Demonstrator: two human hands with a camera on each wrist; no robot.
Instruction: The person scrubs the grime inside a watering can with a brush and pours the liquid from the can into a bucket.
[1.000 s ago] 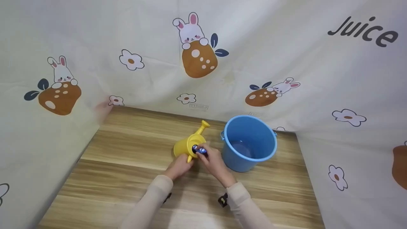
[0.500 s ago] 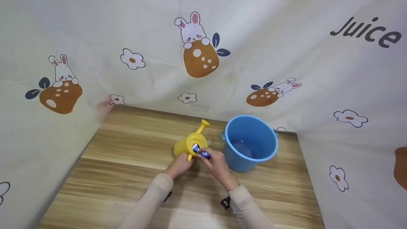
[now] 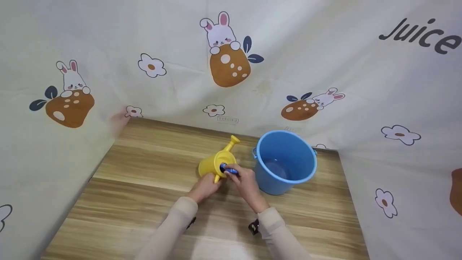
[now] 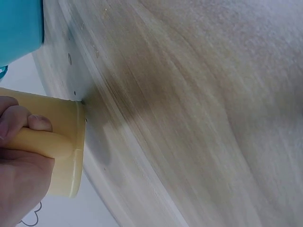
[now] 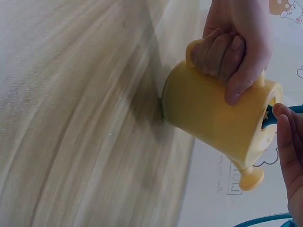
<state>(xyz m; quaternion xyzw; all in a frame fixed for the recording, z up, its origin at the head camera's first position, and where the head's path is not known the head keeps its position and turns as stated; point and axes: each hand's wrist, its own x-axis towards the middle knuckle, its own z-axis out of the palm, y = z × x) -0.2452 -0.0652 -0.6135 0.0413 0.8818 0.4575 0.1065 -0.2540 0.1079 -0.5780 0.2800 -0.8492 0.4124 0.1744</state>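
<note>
A yellow watering can (image 3: 210, 165) leans on the wooden floor, its opening facing up and toward the right hand. My left hand (image 3: 205, 188) grips the can's handle (image 4: 42, 143), fingers wrapped round it, thumb along the can's side in the right wrist view. My right hand (image 3: 246, 183) pinches a slim blue object (image 3: 232, 170) at the can's opening. In the right wrist view this object (image 5: 296, 109) looks like a rod, with a small star mark near the end inside the can. Its exact kind I cannot tell.
A blue bucket (image 3: 262, 186) stands upright right beside my right hand, near the back wall. White cloth walls (image 3: 173, 90) printed with rabbits and flowers enclose the wood-grain floor (image 3: 137, 209) at the back and both sides.
The blue object first drew back and turned its white-marked end up, then tipped toward the can's opening again with my right hand. The left hand and can stayed nearly still.
</note>
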